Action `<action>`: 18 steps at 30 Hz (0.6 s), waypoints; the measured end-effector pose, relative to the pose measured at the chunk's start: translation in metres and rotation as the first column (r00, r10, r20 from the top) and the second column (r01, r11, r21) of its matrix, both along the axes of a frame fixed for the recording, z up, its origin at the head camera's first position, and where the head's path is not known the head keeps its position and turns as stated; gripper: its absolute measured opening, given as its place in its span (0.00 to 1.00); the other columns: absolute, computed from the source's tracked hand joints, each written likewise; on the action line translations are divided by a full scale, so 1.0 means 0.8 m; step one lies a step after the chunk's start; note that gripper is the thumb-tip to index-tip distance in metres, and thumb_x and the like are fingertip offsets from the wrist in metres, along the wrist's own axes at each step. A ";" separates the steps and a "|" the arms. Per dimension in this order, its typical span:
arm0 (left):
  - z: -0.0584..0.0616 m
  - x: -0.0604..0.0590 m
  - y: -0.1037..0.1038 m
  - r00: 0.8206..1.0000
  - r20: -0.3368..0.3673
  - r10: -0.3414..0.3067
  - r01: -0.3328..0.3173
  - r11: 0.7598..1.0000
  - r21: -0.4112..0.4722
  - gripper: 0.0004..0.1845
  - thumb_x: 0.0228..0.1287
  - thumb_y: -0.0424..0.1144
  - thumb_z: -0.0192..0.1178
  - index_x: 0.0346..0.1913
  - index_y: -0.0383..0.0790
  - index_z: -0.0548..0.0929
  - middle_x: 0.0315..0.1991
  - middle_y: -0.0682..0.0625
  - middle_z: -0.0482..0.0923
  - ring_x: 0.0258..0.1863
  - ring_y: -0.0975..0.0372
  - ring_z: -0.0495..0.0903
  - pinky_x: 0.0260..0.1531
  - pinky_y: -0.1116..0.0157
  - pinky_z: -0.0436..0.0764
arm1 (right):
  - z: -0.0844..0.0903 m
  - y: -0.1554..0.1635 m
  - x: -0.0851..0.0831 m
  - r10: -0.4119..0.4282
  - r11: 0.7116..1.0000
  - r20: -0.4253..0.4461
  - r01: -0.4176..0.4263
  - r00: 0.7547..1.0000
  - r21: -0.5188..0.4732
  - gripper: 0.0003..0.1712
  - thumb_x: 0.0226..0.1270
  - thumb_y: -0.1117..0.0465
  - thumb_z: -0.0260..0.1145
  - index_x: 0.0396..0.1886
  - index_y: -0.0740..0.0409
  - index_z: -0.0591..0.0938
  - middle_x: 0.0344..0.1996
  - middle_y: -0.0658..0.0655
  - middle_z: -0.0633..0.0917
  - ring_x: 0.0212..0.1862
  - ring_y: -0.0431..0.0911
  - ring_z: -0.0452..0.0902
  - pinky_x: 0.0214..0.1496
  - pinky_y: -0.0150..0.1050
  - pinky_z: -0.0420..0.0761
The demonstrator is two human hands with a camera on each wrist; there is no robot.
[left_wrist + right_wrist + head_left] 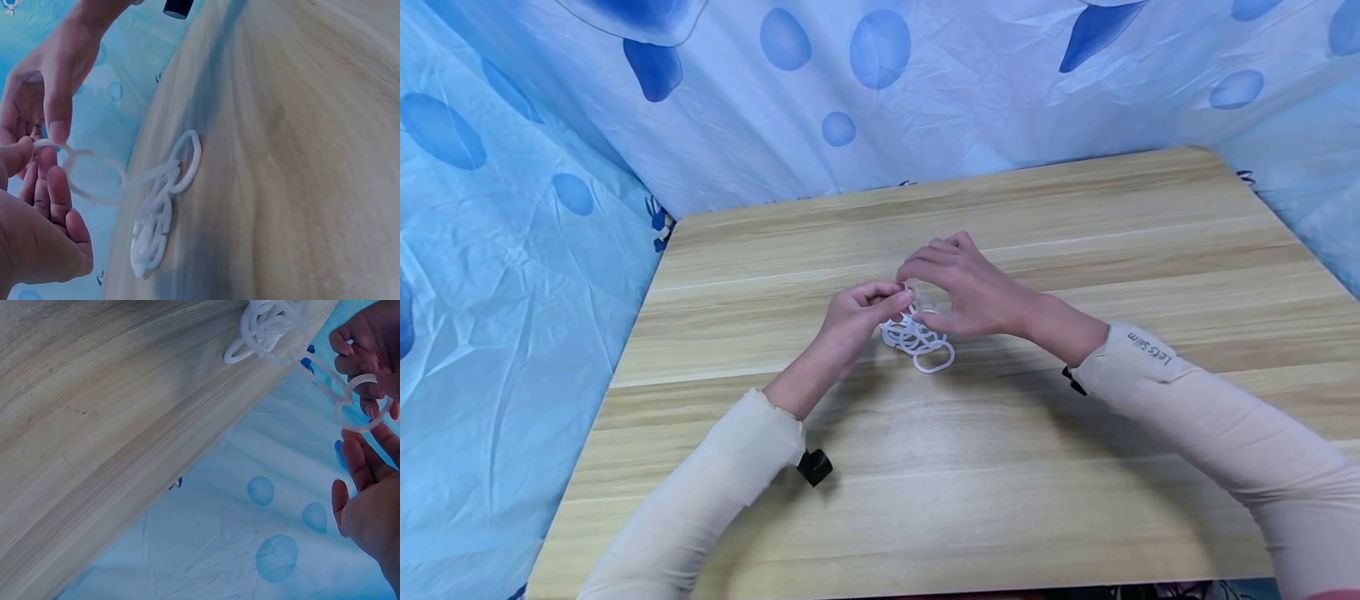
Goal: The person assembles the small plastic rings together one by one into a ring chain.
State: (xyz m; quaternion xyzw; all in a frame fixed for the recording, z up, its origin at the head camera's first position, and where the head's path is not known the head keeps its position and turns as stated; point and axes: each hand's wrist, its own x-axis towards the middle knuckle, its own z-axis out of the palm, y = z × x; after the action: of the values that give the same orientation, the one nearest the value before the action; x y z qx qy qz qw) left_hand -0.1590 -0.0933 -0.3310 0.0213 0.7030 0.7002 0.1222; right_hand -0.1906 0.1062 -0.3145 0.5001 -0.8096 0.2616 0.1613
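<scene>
A chain of white plastic rings (913, 336) lies bunched on the table, with one loop set apart on the near side. From the bunch, linked rings (94, 178) rise to both hands. My left hand (857, 317) pinches the raised end ring (362, 379) between thumb and index finger, its other fingers bent. Opposite it, my right hand (973, 287) curves over from the right, with its fingertips at the raised rings and close to the left fingertips. In the left wrist view its thumb (59, 122) presses at the ring's edge.
The wood-grain table (1000, 483) spreads out around the hands. Blue curtains (880, 100) with round spots hang behind it and at both sides. A small black camera (814, 467) sits under the left wrist, close above the tabletop.
</scene>
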 end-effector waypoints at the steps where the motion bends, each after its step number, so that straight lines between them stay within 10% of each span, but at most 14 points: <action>1: 0.001 0.000 0.001 1.000 0.004 -0.002 0.002 1.000 -0.012 0.10 0.62 0.38 0.65 0.42 0.35 0.83 0.33 0.53 0.83 0.41 0.53 0.79 0.47 0.66 0.76 | 0.000 0.001 0.000 -0.006 1.000 -0.006 0.006 1.000 0.000 0.22 0.51 0.57 0.73 0.47 0.55 0.80 0.45 0.52 0.82 0.48 0.48 0.73 0.48 0.48 0.61; 9: 0.003 -0.007 0.007 1.000 0.014 -0.004 0.006 0.995 -0.098 0.14 0.64 0.36 0.64 0.48 0.31 0.82 0.38 0.46 0.84 0.48 0.44 0.77 0.55 0.51 0.74 | 0.013 0.022 -0.004 -0.086 0.996 -0.005 0.085 0.996 -0.037 0.35 0.45 0.52 0.80 0.54 0.59 0.79 0.50 0.57 0.82 0.54 0.52 0.74 0.50 0.51 0.61; 18: -0.010 -0.021 0.012 1.000 0.015 0.016 -0.012 0.974 -0.225 0.11 0.63 0.36 0.65 0.45 0.34 0.85 0.37 0.45 0.85 0.45 0.46 0.80 0.50 0.53 0.78 | 0.016 0.044 -0.007 -0.151 0.984 0.018 0.152 0.988 -0.091 0.23 0.52 0.60 0.77 0.48 0.61 0.81 0.44 0.57 0.83 0.50 0.53 0.73 0.47 0.49 0.61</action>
State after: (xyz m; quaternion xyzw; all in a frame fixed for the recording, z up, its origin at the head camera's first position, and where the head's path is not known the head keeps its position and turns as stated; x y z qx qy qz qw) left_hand -0.1760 -0.0833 -0.3392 -0.0035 0.7770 0.6171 0.1245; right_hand -0.1964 0.1413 -0.3019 0.4276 -0.8332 0.2885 0.1991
